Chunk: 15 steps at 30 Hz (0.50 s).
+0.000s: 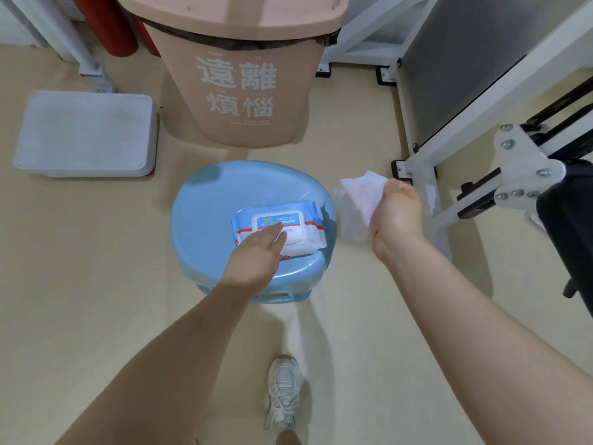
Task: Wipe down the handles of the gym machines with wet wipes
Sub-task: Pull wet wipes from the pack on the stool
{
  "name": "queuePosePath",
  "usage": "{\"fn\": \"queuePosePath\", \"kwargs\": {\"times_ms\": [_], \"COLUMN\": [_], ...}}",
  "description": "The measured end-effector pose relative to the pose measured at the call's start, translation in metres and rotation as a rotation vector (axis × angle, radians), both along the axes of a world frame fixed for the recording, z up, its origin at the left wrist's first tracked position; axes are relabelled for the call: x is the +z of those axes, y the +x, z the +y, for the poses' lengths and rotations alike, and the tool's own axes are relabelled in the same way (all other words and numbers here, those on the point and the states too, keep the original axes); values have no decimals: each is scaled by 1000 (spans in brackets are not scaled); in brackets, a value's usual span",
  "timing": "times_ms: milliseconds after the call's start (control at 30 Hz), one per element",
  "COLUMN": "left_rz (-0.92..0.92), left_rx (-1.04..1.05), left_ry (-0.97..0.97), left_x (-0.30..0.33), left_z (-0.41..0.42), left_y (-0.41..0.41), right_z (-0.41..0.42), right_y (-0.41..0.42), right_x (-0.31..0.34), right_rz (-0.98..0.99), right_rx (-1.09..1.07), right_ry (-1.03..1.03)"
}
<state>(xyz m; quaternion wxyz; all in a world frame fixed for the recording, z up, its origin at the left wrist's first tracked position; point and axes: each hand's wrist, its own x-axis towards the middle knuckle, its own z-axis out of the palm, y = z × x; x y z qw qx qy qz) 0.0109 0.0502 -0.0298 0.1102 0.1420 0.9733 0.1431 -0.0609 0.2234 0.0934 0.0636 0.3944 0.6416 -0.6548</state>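
Note:
A blue and white pack of wet wipes [308, 228] lies flat on a round light-blue stool [205, 213] in the middle of the view. My left hand [258, 252] rests on the pack's white lid, fingers together and pressing down. To the right of the stool, my right hand [396, 215] is raised and closed on a crumpled white wet wipe [357, 200] that hangs from my fingers. A white-framed gym machine [519, 162] stands at the right; its handles are out of sight.
A pink lidded waste bin [237, 91] with white characters stands just behind the stool. A grey lidded box [86, 133] sits on the beige floor at the left. My white sneaker [284, 393] is below the stool. A black padded part [568, 232] juts in at right.

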Motion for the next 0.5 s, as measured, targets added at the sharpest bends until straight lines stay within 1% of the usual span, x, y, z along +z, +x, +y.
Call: {"fn": "queuePosePath", "kwargs": {"times_ms": [67, 100, 167, 233, 267, 300, 400, 467, 500], "left_rz": [-140, -167, -174, -146, -143, -148, -220, -210, -191], "left_rx": [-12, -11, -12, 2, 24, 58, 120, 66, 29], "left_ry": [-104, -146, -224, -257, -269, -274, -242, -272, -299], "left_x": [-3, -3, 4, 14, 17, 19, 18, 15, 15], "left_z": [3, 5, 11, 17, 16, 12, -3, -8, -8], "left_y": [5, 4, -2, -11, -16, -20, -32, -37, -38], "right_z": [2, 2, 2, 2, 2, 4, 13, 14, 12], "right_y": [4, 8, 14, 19, 22, 23, 29, 32, 34], "right_x": [-2, -1, 0, 2, 2, 2, -7, -25, -34], "right_rz": [1, 4, -12, -29, -14, 24, 202, 195, 165], "right_rx": [48, 81, 103, 110, 135, 185, 445, 669, 764], "right_ry": [-3, 2, 4, 22, 80, 180, 544, 745, 797]}}
